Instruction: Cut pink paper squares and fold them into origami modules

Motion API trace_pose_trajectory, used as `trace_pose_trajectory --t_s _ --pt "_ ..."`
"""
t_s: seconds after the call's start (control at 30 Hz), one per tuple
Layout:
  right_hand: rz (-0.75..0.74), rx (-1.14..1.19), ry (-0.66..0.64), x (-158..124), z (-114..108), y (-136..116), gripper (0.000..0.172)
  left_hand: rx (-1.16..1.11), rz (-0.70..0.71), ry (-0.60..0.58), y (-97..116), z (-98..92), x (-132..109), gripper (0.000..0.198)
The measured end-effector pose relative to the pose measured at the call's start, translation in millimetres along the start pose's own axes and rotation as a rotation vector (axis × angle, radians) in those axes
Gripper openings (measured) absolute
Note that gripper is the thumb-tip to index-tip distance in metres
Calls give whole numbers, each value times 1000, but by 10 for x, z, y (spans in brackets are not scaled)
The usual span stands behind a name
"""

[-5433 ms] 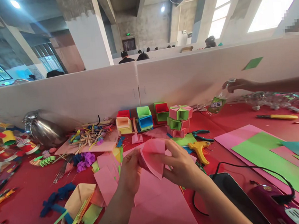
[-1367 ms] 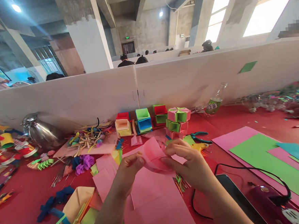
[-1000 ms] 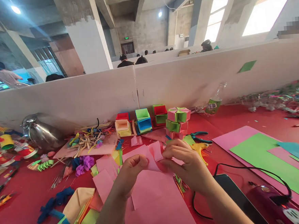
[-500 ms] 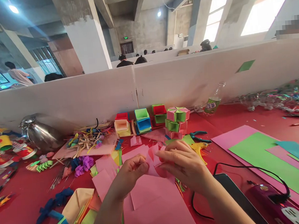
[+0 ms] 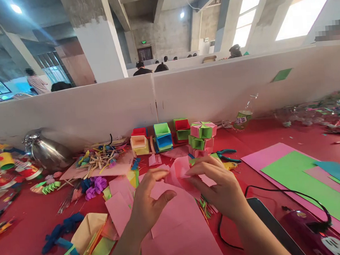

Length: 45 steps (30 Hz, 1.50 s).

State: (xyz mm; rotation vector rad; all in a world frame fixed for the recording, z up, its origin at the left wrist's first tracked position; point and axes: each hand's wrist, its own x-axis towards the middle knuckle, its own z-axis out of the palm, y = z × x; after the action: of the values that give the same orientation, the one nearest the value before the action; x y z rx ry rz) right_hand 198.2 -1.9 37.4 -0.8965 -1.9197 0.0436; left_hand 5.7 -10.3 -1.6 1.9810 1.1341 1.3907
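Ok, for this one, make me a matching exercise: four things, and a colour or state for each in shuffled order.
Things:
1. metal jug
2. curled pink paper
3. pliers
4. bottle

Colours and states:
A. blue-green
B. see-through
C. silver and shiny
D. held by the right hand

Pairs: 1-C, 2-D, 3-A, 4-B

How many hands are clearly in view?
2. Left hand, open at the left of the folded pink paper; right hand, holding the paper's right side. Others may be hidden behind the white partition.
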Motion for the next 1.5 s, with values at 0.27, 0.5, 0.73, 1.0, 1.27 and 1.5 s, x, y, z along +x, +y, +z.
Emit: trace_pose_trajectory --t_s 0.27,0.5,0.73,1.0,1.27,1.5 --pt "98 82 -16 -35 37 -34 6 96 109 89 -26 24 29 30" --pt "-20 74 -28 -2 4 -43 10 22 177 95 5 -43 24 33" --pt "-7 64 39 -17 14 -54 13 -49 99 -28 -12 -46 5 40" --pt "94 126 61 -26 3 -89 8 -69 83 -4 -1 -45 4 40" --pt "83 136 32 -18 3 -130 9 -80 61 56 -3 -60 18 33" --pt "8 20 -31 -39 -71 -129 11 -80 166 -22 -3 -129 9 35"
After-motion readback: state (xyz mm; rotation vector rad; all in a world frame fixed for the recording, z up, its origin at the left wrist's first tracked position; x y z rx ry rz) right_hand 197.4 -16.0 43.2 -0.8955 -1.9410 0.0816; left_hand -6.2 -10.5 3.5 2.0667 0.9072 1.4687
